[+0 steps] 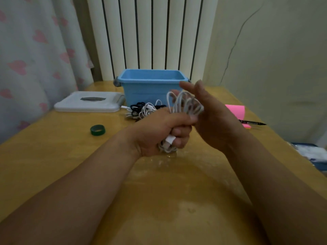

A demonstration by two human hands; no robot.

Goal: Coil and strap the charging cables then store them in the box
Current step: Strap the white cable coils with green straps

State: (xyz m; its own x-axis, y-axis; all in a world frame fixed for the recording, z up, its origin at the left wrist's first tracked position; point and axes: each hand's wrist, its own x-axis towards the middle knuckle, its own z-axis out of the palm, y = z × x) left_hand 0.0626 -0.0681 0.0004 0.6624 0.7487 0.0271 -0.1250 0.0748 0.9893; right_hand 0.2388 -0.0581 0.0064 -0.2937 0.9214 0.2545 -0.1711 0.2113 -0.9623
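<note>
**Left grip point(159, 128) fisted on a white cable coil**

Left grip is closed tight round the lower half of the coil point(185, 105), fingers curled under and thumb laid across the top. A flat white plug end sticks out below the knuckles. Right grip point(208, 117) is open, fingers straight and pointing up. The coil's upper loops fan out against its palm side, but I cannot tell whether they pass round a finger. Both are held above the middle of the bench point(53, 165).

The coil is thin, smooth, round cord in long oval loops. Behind it, touching the front of the box point(152, 85), lies a loose pile point(143, 110) of black and white cables. The box is blue plastic, rectangular, open-topped, with grey handles at the sides. Its flat white lid point(88, 102), with rounded corners, lies just left of it. A green roll point(97, 130), a short ring, lies apart on the left. Pink notes point(236, 110) and a dark pen point(253, 123) sit to the right.

The bench is yellow wood with a glossy, patchy sheen. A pale curtain point(35, 59) with pink hearts hangs left, a white ribbed radiator point(150, 32) stands behind the box, and a cream wall point(274, 59) lies right.

Bench edges run along the curtain and slant away on the right. The widest bare stretch lies under the forearms.
</note>
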